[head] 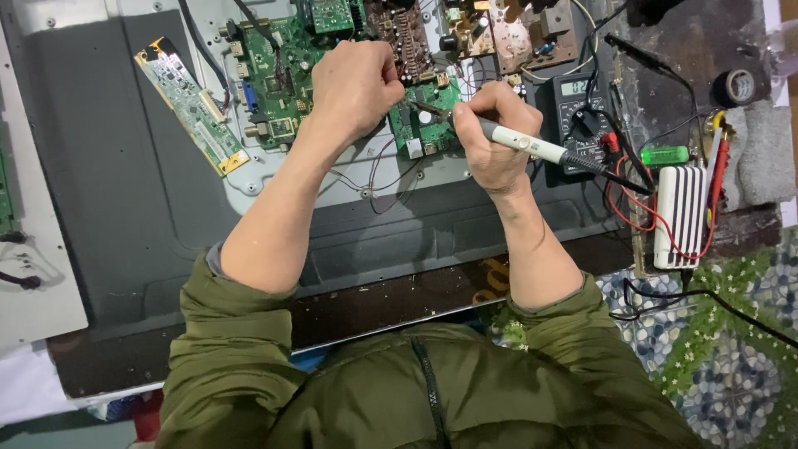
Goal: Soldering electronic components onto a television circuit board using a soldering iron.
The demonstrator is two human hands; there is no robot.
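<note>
My right hand (492, 137) grips a white pen-shaped soldering iron (524, 143) with a black cord, its tip down on a small green circuit board (426, 116). My left hand (356, 83) is closed just left of that board, fingers pinched at its upper edge; what it pinches is hidden. A larger green main board (278, 79) lies left of it on the grey metal back of a flat screen panel (125, 166). Both forearms come out of olive green jacket sleeves.
A narrow green strip board (191, 104) lies at the upper left. A black multimeter (582, 116) with red and black leads, a white ribbed power bank (680, 216), a green lighter (665, 155) and a black tape roll (736, 86) sit at the right.
</note>
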